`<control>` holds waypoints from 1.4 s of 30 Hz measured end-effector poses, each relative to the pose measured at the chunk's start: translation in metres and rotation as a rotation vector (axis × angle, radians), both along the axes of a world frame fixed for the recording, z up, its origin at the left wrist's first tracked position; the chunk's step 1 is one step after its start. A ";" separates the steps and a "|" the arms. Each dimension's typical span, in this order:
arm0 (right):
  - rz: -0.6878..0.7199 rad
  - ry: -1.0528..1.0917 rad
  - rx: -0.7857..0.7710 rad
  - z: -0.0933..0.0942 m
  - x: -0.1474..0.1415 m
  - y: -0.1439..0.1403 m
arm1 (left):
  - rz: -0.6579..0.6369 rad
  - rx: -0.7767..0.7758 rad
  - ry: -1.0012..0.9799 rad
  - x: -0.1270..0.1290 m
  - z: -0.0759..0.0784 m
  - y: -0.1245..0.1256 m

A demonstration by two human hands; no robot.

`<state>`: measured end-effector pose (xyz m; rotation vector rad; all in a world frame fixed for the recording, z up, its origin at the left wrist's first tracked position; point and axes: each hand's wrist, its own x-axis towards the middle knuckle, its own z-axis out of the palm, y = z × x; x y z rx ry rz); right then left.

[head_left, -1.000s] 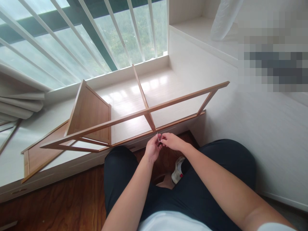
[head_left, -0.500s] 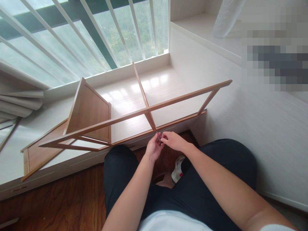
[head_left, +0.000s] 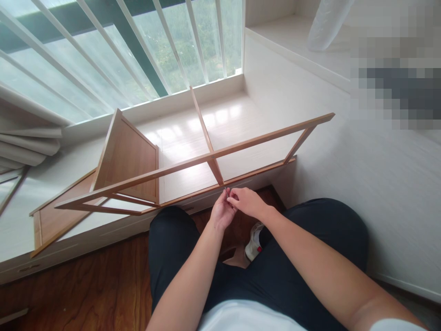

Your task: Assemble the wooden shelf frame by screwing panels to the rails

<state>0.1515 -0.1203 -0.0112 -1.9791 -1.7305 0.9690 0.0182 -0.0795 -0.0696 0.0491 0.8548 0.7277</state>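
No writing or label can be read anywhere. Both forearms reach forward over the lap. The left hand point(head_left: 222, 212) and right hand point(head_left: 245, 201) meet, fingertips pinched together on a small metal piece point(head_left: 226, 193) just near of the wooden shelf frame point(head_left: 206, 158) on the white window ledge point(head_left: 179, 138).

Your wooden frame point(head_left: 193, 163) is warm light brown; beneath it, the platform point(head_left: 241, 115) is glossy white, the floor point(head_left: 86, 285) dark-grained brown.
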 end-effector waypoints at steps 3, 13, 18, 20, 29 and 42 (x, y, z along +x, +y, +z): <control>-0.007 -0.015 0.006 -0.001 0.002 0.001 | 0.015 -0.017 -0.021 0.001 -0.001 0.000; 0.035 -0.081 0.004 0.002 0.000 0.000 | 0.050 -0.061 -0.040 0.005 0.005 -0.002; 0.020 -0.110 0.014 0.003 0.001 0.000 | 0.056 -0.062 -0.031 0.005 0.005 -0.002; 0.014 -0.115 0.019 0.003 0.002 0.000 | 0.056 -0.061 -0.023 0.005 0.004 -0.002; -0.005 -0.129 0.021 0.001 0.006 0.001 | 0.047 -0.051 -0.006 0.006 0.006 0.000; 0.039 -0.122 -0.063 -0.011 0.005 0.005 | 0.064 -0.023 0.076 0.004 0.007 0.002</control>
